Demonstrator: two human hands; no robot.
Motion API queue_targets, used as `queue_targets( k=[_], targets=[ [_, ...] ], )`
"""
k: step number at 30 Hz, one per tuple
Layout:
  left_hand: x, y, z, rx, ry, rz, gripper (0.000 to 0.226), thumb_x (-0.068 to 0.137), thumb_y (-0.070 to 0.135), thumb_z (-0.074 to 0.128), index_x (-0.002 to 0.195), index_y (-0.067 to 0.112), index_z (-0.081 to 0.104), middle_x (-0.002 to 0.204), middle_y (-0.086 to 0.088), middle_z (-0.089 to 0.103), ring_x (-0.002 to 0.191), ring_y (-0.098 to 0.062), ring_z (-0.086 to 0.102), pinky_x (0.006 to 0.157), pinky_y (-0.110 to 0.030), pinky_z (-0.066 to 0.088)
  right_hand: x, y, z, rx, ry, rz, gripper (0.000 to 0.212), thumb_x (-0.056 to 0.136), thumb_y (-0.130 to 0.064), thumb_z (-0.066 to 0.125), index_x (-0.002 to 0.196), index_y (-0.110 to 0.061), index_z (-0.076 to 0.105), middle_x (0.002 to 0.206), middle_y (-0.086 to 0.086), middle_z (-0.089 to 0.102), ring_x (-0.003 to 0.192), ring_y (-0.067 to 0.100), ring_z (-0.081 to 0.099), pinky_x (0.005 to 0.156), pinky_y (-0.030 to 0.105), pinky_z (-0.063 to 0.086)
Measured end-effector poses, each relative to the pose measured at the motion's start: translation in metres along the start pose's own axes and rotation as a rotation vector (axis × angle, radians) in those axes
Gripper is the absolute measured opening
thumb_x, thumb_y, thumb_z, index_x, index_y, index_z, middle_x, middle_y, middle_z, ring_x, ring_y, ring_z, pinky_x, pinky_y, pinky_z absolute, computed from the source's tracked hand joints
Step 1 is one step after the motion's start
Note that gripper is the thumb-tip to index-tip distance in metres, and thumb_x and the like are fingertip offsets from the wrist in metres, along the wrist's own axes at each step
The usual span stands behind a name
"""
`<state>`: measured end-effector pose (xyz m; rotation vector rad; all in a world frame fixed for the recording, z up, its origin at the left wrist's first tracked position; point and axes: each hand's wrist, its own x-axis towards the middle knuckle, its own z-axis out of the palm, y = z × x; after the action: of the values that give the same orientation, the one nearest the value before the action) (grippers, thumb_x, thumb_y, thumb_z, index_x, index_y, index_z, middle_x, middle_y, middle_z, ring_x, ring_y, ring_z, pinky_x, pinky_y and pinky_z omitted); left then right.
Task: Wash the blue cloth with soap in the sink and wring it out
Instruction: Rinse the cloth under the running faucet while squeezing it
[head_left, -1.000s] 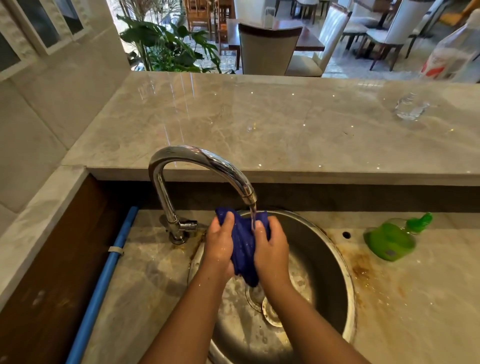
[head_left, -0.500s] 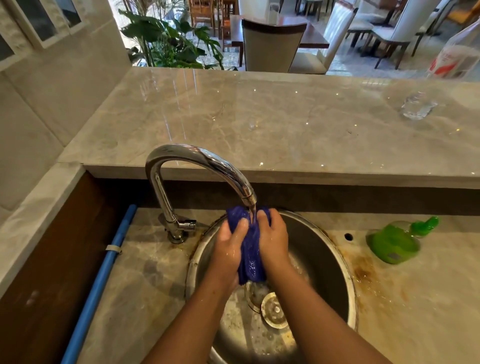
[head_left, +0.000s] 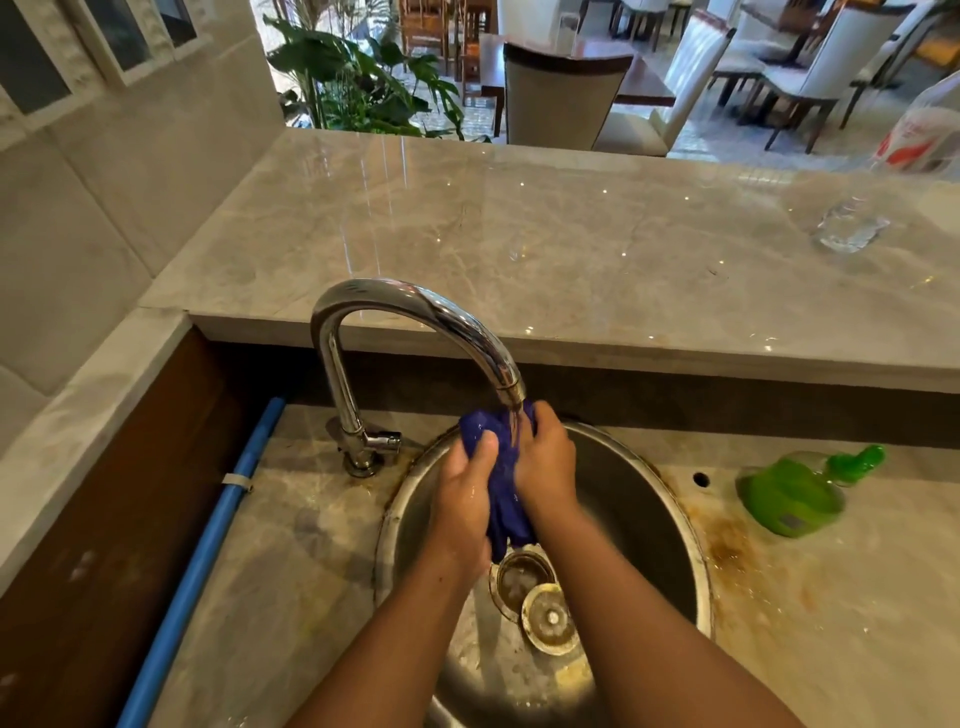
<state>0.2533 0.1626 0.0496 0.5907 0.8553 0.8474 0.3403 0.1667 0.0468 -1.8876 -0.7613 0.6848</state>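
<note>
The counter (head_left: 831, 597) holds the sink (head_left: 639, 519) directly below the fingers (head_left: 485, 447), and the faucet (head_left: 415, 306) pours just above them. Between them hangs the blue cloth (head_left: 504, 488), bunched. It is soft and limp, likely water-heavy and slick, and best gripped around its thick middle. The left hand (head_left: 462, 504) and right hand (head_left: 548, 467) both clench it, fingers curled tight around the wad.

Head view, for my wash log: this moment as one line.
blue cloth: bunched under running tap, above sink | left hand: grips cloth | right hand: grips cloth | green bottle: lying right of sink
</note>
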Motion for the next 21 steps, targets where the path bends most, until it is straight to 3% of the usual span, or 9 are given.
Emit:
queue_targets(
  k=[2,5,8,11,13,15,17,21],
  targets=[
    [-0.002,0.005,0.001,0.057,-0.013,0.040,0.024,0.102,0.014,0.050,0.125,0.011,0.059,0.115,-0.013,0.074,0.105,-0.028,0.072,0.085,-0.041,0.059,-0.006,0.005,-0.004,0.105,0.005,0.044,0.018,0.104,-0.022,0.046,0.092,-0.013,0.055,0.081,-0.001,0.061,0.073,0.010,0.059,0.067,0.025,0.044],
    [0.007,0.017,-0.003,0.157,0.057,0.102,0.017,0.102,0.015,0.052,0.116,0.010,0.060,0.109,-0.016,0.070,0.100,-0.033,0.068,0.094,-0.052,0.054,-0.044,0.008,-0.007,0.146,0.107,-0.059,0.016,0.104,-0.018,0.047,0.091,-0.015,0.056,0.078,-0.003,0.061,0.064,-0.001,0.057,0.058,0.012,0.043],
    [0.013,0.015,-0.003,0.225,0.088,0.104,0.015,0.103,0.019,0.049,0.109,0.015,0.062,0.099,-0.013,0.071,0.091,-0.029,0.068,0.085,-0.040,0.057,-0.076,0.000,0.000,0.121,0.115,-0.214,0.013,0.103,-0.020,0.048,0.095,-0.021,0.058,0.082,-0.008,0.064,0.069,0.004,0.060,0.059,0.017,0.047],
    [0.006,0.005,0.001,0.104,0.076,0.014,0.021,0.105,0.018,0.043,0.101,0.014,0.063,0.083,-0.006,0.070,0.081,-0.021,0.066,0.074,-0.030,0.053,-0.062,-0.007,0.008,-0.149,0.154,-0.396,0.016,0.103,-0.025,0.045,0.103,-0.019,0.060,0.085,-0.012,0.061,0.070,0.005,0.057,0.059,0.012,0.042],
    [0.000,0.001,0.000,0.040,0.027,-0.028,0.022,0.105,0.022,0.046,0.111,0.015,0.065,0.093,-0.007,0.077,0.087,-0.022,0.073,0.079,-0.034,0.055,-0.039,-0.004,0.006,-0.194,0.129,-0.335,0.019,0.104,-0.029,0.042,0.097,-0.019,0.056,0.080,-0.009,0.060,0.067,0.009,0.057,0.058,0.016,0.043],
    [-0.004,0.000,-0.002,-0.009,-0.015,-0.037,0.024,0.104,0.019,0.046,0.121,0.016,0.064,0.106,-0.008,0.078,0.097,-0.023,0.074,0.084,-0.038,0.056,-0.014,0.006,-0.001,-0.155,0.052,-0.149,0.022,0.104,-0.031,0.041,0.091,-0.018,0.053,0.079,-0.001,0.063,0.071,0.016,0.061,0.066,0.038,0.053],
    [-0.006,0.001,-0.003,-0.041,-0.050,-0.051,0.025,0.104,0.014,0.047,0.124,0.015,0.062,0.106,-0.008,0.078,0.096,-0.023,0.075,0.081,-0.037,0.059,-0.002,0.015,-0.006,-0.094,-0.001,0.002,0.021,0.104,-0.030,0.044,0.092,-0.017,0.055,0.084,0.003,0.064,0.076,0.019,0.063,0.075,0.048,0.053],
    [0.002,0.012,-0.002,-0.057,0.013,-0.039,0.028,0.103,0.019,0.050,0.131,0.019,0.056,0.115,-0.010,0.074,0.098,-0.026,0.074,0.076,-0.039,0.061,-0.024,0.010,-0.011,0.087,0.092,0.024,0.020,0.105,-0.021,0.043,0.095,-0.014,0.059,0.079,-0.005,0.061,0.069,0.004,0.058,0.061,0.025,0.043]
  ],
)
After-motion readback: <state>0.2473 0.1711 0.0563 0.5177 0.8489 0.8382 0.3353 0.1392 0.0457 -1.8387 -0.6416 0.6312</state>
